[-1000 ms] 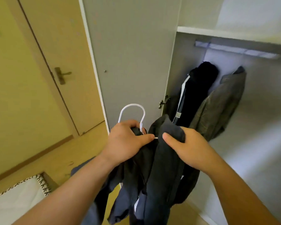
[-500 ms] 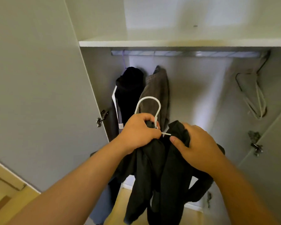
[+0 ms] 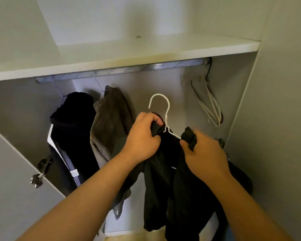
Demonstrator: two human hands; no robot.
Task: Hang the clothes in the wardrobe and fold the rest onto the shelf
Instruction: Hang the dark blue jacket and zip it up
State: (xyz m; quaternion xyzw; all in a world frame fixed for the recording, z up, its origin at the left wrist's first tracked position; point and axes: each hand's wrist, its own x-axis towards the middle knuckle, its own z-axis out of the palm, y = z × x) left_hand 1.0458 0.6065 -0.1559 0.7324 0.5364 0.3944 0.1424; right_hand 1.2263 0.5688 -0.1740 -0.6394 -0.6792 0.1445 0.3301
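A dark garment (image 3: 165, 185) hangs on a white hanger (image 3: 161, 108) that I hold up inside the wardrobe. My left hand (image 3: 142, 136) grips the garment's left shoulder just below the hanger's hook. My right hand (image 3: 203, 153) grips the right shoulder where the cloth bunches over the hanger's arm. The hook stands free, below the metal rail (image 3: 122, 71) and not touching it. On the rail's left part hang a black garment (image 3: 71, 129) and a grey-brown jacket (image 3: 109, 122). Above the rail runs a white shelf (image 3: 146, 54).
Several bare hangers (image 3: 210, 105) hang at the rail's right end. The left door (image 3: 12, 197) stands open with a metal hinge (image 3: 39, 173). The wardrobe's right wall (image 3: 276, 119) is close to my right hand. A strip of wooden floor (image 3: 127, 238) shows at the bottom.
My view has swung from the room door into the wardrobe. Both hands have carried the hanger and garment rightward and up toward the rail, and my hands have moved apart along the hanger.
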